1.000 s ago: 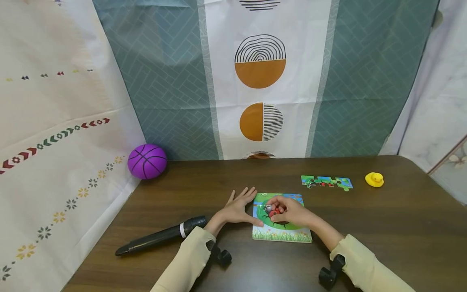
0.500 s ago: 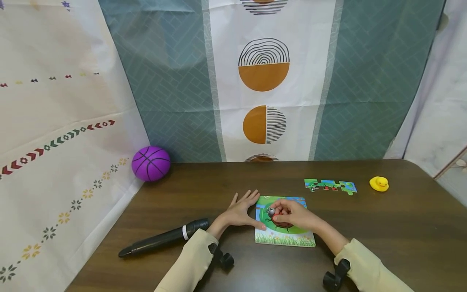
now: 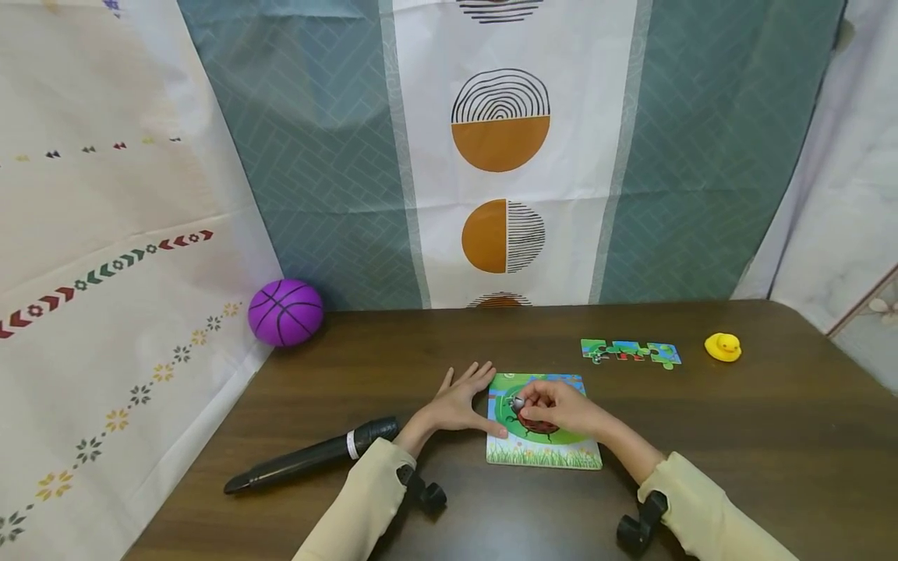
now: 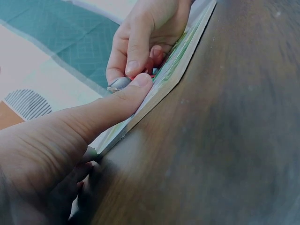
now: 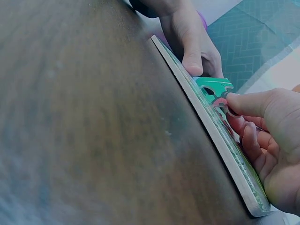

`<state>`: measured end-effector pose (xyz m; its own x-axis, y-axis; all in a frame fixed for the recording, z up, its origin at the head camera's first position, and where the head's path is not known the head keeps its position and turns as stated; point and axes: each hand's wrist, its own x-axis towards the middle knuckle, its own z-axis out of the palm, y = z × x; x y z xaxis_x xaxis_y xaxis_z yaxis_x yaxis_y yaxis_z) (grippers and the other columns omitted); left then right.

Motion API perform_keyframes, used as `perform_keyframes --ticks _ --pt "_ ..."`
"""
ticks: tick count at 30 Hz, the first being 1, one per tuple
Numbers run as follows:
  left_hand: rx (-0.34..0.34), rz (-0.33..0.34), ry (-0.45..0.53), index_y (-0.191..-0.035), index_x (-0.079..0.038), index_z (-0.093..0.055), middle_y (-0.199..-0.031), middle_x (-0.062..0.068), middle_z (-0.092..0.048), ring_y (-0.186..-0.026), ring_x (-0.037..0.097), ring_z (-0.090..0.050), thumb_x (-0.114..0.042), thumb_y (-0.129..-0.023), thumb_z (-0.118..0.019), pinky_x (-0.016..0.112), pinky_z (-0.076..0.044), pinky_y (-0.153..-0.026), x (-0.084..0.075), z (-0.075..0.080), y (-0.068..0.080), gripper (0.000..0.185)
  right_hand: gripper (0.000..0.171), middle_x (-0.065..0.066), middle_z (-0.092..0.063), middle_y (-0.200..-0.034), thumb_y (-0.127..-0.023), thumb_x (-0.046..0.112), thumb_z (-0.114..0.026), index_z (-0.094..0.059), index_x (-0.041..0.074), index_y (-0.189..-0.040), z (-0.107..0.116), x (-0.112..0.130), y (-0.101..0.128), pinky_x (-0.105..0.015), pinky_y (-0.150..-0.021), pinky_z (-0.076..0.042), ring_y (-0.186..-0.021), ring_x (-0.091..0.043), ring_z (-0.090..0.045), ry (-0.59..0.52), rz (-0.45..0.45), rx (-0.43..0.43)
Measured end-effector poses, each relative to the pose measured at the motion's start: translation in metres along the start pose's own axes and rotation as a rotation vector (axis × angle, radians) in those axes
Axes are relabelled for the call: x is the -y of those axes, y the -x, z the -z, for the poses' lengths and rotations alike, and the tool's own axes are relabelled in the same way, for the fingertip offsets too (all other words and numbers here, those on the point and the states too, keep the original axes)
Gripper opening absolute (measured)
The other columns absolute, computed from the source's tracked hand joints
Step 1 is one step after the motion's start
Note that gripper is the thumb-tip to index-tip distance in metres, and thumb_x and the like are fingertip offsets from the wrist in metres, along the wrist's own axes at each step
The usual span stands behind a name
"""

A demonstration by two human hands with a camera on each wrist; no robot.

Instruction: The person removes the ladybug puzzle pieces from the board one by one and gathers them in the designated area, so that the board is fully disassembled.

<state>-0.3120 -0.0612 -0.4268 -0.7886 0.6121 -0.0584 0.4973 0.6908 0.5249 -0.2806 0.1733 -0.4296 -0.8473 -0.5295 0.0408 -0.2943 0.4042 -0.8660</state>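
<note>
Right hand (image 3: 563,410) pinches a puzzle piece (image 5: 215,84) at its nine o'clock, over the board (image 3: 543,454); spread left hand (image 3: 452,408) rests at the board's nine-o'clock side.

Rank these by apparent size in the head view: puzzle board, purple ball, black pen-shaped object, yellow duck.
1. Puzzle board, though partly covered
2. Purple ball and black pen-shaped object: too close to rank; one is thicker, the other longer
3. Yellow duck
</note>
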Motion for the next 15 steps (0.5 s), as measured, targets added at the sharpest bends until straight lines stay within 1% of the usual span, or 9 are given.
perform_keyframes --ticks 4,6,10,15 --pt "0.007 -0.007 0.009 -0.151 -0.017 -0.019 -0.16 -0.001 -0.011 -0.149 0.023 -0.003 -0.057 -0.069 -0.074 0.058 0.007 -0.115 0.001 -0.002 0.002 0.106 0.024 -0.011 -0.064 -0.091 -0.094 0.024 -0.057 -0.062 0.003 -0.105 -0.005 0.0 0.002 -0.025 -0.068 -0.05 -0.078 -0.01 -0.057 0.014 -0.029 -0.032" --pt "0.002 -0.012 0.026 -0.151 -0.018 -0.019 -0.16 -0.001 -0.011 -0.149 0.023 -0.003 -0.057 -0.069 -0.074 0.058 0.008 -0.115 0.002 -0.002 0.002 0.106 0.024 -0.009 -0.064 -0.091 -0.094 0.026 -0.056 -0.063 0.005 -0.103 -0.007 0.001 0.001 -0.026 -0.068 -0.05 -0.079 -0.011 -0.057 0.023 -0.051 -0.063" --pt "-0.013 -0.018 0.046 -0.151 -0.017 -0.019 -0.16 -0.001 -0.011 -0.149 0.025 -0.002 -0.056 -0.069 -0.074 0.059 0.009 -0.115 0.004 -0.001 0.001 0.106 0.023 -0.008 -0.066 -0.089 -0.092 0.028 -0.058 -0.064 0.006 -0.099 -0.01 0.004 -0.002 -0.028 -0.069 -0.05 -0.079 -0.014 -0.059 0.039 -0.065 -0.119" --pt "-0.007 -0.02 0.031 -0.151 -0.017 -0.02 -0.159 -0.001 -0.011 -0.149 0.025 -0.003 -0.056 -0.069 -0.074 0.059 0.008 -0.115 0.003 -0.003 -0.003 0.106 0.022 -0.007 -0.069 -0.092 -0.093 0.028 -0.057 -0.063 0.008 -0.097 -0.012 0.005 0.0 -0.028 -0.068 -0.05 -0.081 -0.012 -0.061 0.061 -0.085 -0.158"
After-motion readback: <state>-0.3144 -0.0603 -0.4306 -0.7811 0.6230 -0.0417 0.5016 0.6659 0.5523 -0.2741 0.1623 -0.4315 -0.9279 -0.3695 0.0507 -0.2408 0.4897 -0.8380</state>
